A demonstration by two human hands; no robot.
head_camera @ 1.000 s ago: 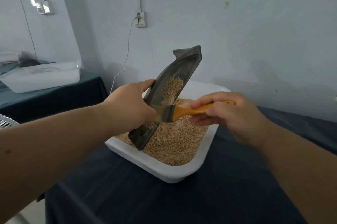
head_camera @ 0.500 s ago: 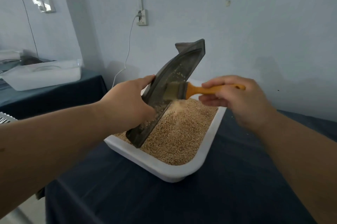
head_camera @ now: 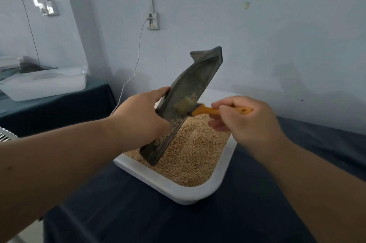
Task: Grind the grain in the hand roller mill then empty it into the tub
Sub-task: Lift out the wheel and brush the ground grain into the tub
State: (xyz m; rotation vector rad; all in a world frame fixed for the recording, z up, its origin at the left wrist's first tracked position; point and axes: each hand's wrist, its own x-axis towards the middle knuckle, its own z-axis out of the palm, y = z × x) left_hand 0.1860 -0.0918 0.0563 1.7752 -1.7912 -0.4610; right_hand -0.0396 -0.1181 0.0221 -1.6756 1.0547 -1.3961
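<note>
On the far left, on a second table, stands a clear plastic tub, well apart from my work. Below it, at the edge of the view, I see a piece of a white grille. More to the right, a white cable hangs from the wall socket and goes down behind my table.

My left hand grips the grey tray by its left long edge, with the thumb on top and the fingers curled round the edge. The tray is steeply tilted: its low end touches the grain and its high end points up toward the wall. Some bits of grain stick to its inner face.

The bristles of the brush press on the middle of this inner face, and its orange handle points to the right. My right hand pinches this handle between the thumb and the curled fingers. My two hands are apart, with the tray and the brush between them.

Under both hands is the white tub, almost full of grain. It sits on the dark blue tablecloth.
</note>
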